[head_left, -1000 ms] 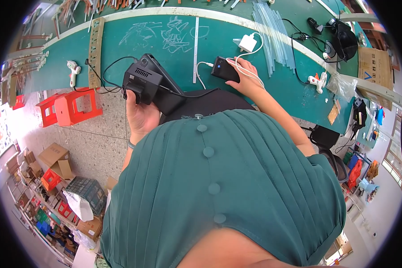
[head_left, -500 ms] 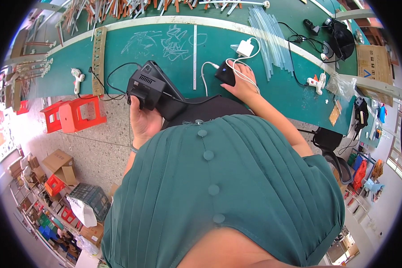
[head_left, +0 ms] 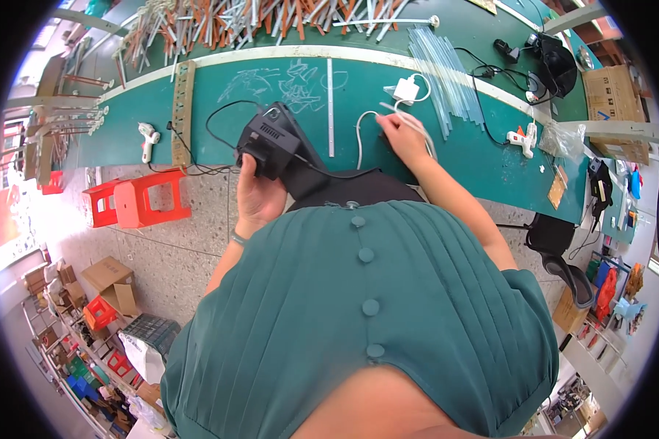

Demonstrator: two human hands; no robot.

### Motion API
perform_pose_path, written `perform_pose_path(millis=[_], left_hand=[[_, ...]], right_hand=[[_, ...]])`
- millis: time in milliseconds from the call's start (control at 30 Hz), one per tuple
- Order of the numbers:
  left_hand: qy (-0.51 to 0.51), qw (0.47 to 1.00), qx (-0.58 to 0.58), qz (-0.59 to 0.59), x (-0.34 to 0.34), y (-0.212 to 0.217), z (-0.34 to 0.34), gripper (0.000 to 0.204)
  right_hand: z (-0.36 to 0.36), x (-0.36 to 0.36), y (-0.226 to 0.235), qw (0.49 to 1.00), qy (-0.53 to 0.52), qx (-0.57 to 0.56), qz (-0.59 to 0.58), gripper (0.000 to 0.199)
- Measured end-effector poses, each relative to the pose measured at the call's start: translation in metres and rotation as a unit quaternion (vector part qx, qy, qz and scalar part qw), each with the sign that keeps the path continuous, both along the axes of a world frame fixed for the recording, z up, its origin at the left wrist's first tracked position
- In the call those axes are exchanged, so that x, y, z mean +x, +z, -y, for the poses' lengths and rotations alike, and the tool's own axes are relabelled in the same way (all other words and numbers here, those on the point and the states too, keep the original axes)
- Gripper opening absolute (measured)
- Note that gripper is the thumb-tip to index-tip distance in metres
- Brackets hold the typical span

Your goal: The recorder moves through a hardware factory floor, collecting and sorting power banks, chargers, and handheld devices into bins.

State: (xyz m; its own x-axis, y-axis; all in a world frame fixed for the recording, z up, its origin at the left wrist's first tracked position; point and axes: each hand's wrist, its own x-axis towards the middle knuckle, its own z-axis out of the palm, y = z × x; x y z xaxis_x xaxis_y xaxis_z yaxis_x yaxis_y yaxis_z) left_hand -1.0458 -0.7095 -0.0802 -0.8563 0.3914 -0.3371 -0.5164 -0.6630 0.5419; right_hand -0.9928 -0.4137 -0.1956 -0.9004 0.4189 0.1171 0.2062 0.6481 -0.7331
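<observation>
The left hand [head_left: 262,197] grips the lower end of a boxy black device [head_left: 265,146], its thumb on the near face and its other fingers largely hidden. The device, above the lap at the table's near edge, has a slotted vent and a matte, plastic-looking casing; it partly covers a flat black slab [head_left: 305,144] with rounded corners. The right hand [head_left: 408,143] is bent, thumb and forefinger close together beside a smooth white cable [head_left: 360,135]; whether they pinch it cannot be told, and anything beneath the palm is concealed. The cable's course is interrupted at the hand. Beyond lies a white, block-shaped charger [head_left: 405,89]. The green table [head_left: 461,161] bears pale scribbles, a narrow whitish strip [head_left: 330,110], a perforated tan bar [head_left: 183,117] and a fan of translucent rods [head_left: 446,80]. A white glue gun [head_left: 148,140] lies at left. Crumpled clear plastic [head_left: 563,139] lies at right. A heap of thin sticks [head_left: 271,22] is cut off by the upper edge.
</observation>
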Motion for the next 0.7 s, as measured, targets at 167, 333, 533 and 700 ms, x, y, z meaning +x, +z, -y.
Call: perform_pose_path(millis=[167,333,533,700], left_hand=[[-0.039,0.999,0.028,-0.017,-0.009,0.012,0.008,0.056],[-0.045,0.999,0.026,-0.005,-0.021,0.008,0.032,0.056],[-0.020,1.000,0.013,-0.001,-0.030,-0.001,0.048,0.057],[-0.019,1.000,0.004,0.013,-0.033,-0.007,0.054,0.059]], right_hand=[[-0.009,-0.024,0.015,0.862,-0.176,-0.475,0.017,0.046],[-0.027,-0.007,-0.025,0.992,0.007,0.098,0.078,0.025],[0.021,-0.024,0.004,0.922,-0.001,0.330,0.205,0.024],[0.013,-0.026,-0.034,0.910,-0.008,0.374,0.180,0.017]])
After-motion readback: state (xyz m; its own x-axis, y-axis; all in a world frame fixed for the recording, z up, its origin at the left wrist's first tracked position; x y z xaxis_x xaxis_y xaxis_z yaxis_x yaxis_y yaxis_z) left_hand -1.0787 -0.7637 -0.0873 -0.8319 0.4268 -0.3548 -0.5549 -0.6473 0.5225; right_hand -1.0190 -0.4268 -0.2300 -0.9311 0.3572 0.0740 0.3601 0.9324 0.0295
